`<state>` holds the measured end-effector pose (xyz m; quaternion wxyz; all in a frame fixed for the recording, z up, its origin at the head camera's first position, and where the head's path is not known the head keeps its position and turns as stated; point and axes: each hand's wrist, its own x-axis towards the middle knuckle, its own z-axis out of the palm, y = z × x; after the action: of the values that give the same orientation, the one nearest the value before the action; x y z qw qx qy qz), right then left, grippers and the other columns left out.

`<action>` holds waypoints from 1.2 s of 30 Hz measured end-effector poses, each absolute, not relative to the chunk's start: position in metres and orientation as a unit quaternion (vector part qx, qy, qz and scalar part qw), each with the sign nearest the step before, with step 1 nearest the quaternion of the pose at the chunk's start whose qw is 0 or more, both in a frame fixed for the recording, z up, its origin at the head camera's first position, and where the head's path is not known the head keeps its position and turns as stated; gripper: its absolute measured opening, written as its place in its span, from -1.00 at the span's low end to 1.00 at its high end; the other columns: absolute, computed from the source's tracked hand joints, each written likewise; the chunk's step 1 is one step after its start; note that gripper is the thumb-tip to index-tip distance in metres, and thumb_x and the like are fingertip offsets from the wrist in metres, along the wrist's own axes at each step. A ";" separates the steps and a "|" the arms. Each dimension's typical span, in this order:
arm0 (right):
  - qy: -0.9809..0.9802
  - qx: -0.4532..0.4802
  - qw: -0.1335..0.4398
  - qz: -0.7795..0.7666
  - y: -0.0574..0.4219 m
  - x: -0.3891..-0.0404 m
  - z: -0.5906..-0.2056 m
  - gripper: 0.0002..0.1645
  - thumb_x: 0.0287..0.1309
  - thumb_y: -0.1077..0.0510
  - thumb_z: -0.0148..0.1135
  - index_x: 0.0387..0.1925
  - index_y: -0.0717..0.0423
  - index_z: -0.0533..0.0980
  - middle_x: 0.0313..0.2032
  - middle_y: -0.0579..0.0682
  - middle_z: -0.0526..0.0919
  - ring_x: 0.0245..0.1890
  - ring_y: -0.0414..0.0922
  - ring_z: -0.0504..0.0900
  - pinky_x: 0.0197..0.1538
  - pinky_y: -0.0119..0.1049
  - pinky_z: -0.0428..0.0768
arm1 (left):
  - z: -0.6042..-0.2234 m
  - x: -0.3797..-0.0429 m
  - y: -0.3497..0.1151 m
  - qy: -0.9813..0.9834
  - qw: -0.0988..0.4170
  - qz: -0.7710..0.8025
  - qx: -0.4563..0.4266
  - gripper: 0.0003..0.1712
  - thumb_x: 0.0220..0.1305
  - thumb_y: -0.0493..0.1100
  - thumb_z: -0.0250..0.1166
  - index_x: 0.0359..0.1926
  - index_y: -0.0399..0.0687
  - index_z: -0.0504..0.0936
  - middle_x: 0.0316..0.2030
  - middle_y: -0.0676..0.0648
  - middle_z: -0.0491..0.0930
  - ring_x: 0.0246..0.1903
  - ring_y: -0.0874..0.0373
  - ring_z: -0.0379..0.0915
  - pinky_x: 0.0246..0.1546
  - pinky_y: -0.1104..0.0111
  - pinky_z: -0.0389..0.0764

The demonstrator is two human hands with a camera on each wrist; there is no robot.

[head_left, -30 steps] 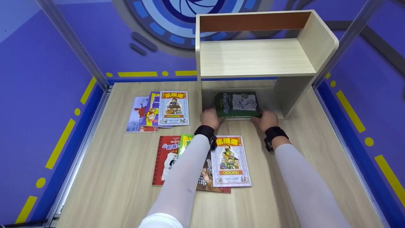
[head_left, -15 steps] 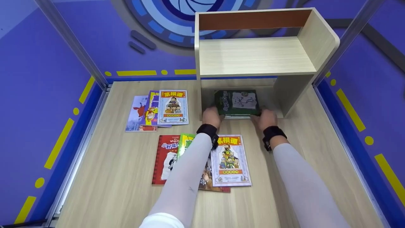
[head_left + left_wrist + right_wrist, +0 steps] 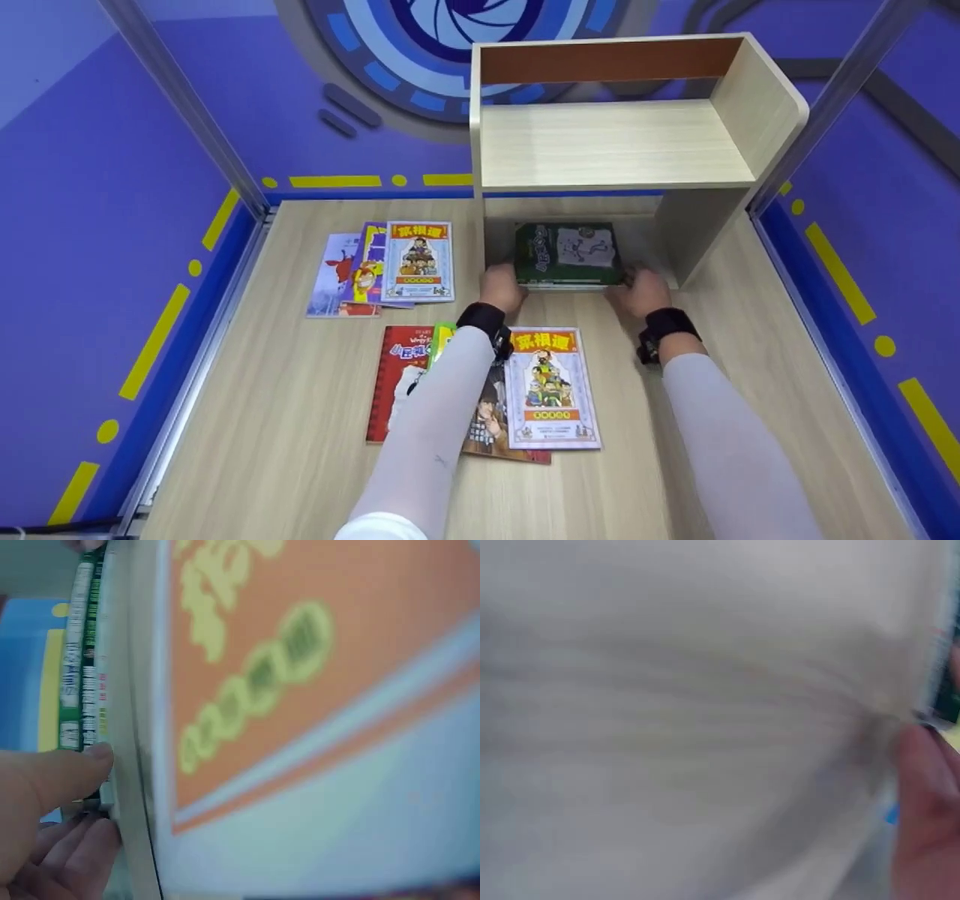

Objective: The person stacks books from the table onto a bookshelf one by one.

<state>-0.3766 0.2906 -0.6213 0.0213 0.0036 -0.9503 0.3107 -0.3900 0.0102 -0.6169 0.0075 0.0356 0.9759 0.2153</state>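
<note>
A small stack of books [image 3: 577,251], topped by a dark green comic cover, lies flat in the lower compartment of the bookcase [image 3: 615,142]. My left hand [image 3: 501,289] holds the stack's near left corner. In the left wrist view, its thumb [image 3: 82,769] lies against the book spines [image 3: 79,682], with curled fingers beside it at the corner. At the near right corner, my right hand [image 3: 643,292] grips the stack's other end. The blurred right wrist view catches only part of that hand [image 3: 930,817] against the book edges. Far fingertips are partly hidden.
Left of the bookcase lie overlapping books [image 3: 418,262]. Nearer the front, a fanned row holds a red book [image 3: 386,390] and a white-bordered book [image 3: 553,397], partly under my left forearm. Blue-purple panels [image 3: 75,262] enclose the wooden table [image 3: 247,420].
My hands have spread slightly outward toward the ends of the stack, thumbs sliding from its front edge to the corners. The stack stays in the compartment. The head view has shifted a little.
</note>
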 end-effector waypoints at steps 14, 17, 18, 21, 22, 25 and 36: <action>-0.959 0.027 0.004 0.283 0.283 -0.282 -0.600 0.12 0.16 -0.32 0.11 0.45 0.21 -0.16 0.44 0.31 -0.17 0.44 0.24 -0.14 0.39 0.16 -0.03 | -0.578 -0.295 0.008 0.989 0.000 0.120 0.086 0.28 -0.04 0.70 -0.29 0.46 -0.13 -0.06 0.43 -0.27 -0.03 0.44 -0.16 -0.23 0.40 0.09 0.01; -0.960 0.014 0.007 0.278 0.271 -0.255 -0.591 0.15 0.12 -0.40 0.07 0.45 0.19 -0.13 0.45 0.29 -0.19 0.44 0.25 -0.19 0.38 0.20 -0.04 | -0.571 -0.262 0.008 0.988 -0.005 0.119 0.101 0.29 -0.07 0.73 -0.40 0.47 -0.09 -0.07 0.45 -0.23 -0.14 0.46 -0.13 -0.37 0.42 0.07 -0.11; -0.961 0.008 0.005 0.277 0.267 -0.245 -0.590 0.16 0.12 -0.42 0.06 0.46 0.18 -0.13 0.45 0.29 -0.19 0.44 0.25 -0.20 0.37 0.21 -0.05 | -0.571 -0.251 0.008 0.986 -0.006 0.126 0.106 0.29 -0.07 0.73 -0.41 0.47 -0.07 -0.06 0.46 -0.23 -0.14 0.46 -0.11 -0.38 0.42 0.07 -0.11; -0.962 -0.001 -0.005 0.271 0.254 -0.216 -0.591 0.15 0.12 -0.42 0.05 0.46 0.14 -0.14 0.45 0.29 -0.21 0.43 0.27 -0.20 0.36 0.24 -0.04 | -0.576 -0.222 0.008 0.983 -0.010 0.143 0.113 0.28 -0.07 0.73 -0.44 0.46 -0.05 -0.01 0.45 -0.24 -0.11 0.46 -0.13 -0.33 0.41 0.04 -0.08; -0.963 -0.003 -0.009 0.269 0.250 -0.206 -0.592 0.15 0.12 -0.42 0.05 0.46 0.14 -0.14 0.45 0.30 -0.21 0.43 0.28 -0.20 0.35 0.25 -0.03 | -0.579 -0.213 0.008 0.981 -0.009 0.156 0.112 0.27 -0.06 0.72 -0.42 0.46 -0.05 0.01 0.45 -0.24 -0.10 0.46 -0.13 -0.31 0.40 0.02 -0.05; -0.963 -0.012 -0.025 0.267 0.240 -0.178 -0.599 0.13 0.14 -0.40 0.05 0.46 0.15 -0.13 0.44 0.32 -0.18 0.43 0.28 -0.18 0.34 0.24 0.02 | -0.588 -0.190 0.004 0.978 -0.002 0.185 0.097 0.25 -0.04 0.71 -0.33 0.45 -0.07 0.03 0.44 -0.27 -0.07 0.44 -0.17 -0.25 0.38 0.01 0.01; -0.960 -0.016 -0.023 0.280 0.215 -0.140 -0.590 0.11 0.12 -0.36 0.11 0.44 0.21 -0.04 0.40 0.32 0.04 0.37 0.24 0.10 0.30 0.17 0.22 | -0.586 -0.165 -0.015 0.963 -0.030 0.266 0.038 0.05 0.09 0.44 0.15 0.40 -0.12 0.15 0.19 -0.27 0.43 0.11 -0.07 0.46 0.02 0.14 0.55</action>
<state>-0.1400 0.2152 -0.5903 -0.0231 -0.0158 -0.9597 0.2796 -0.1651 -0.0146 -0.5859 -0.0300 0.0382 0.9627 0.2662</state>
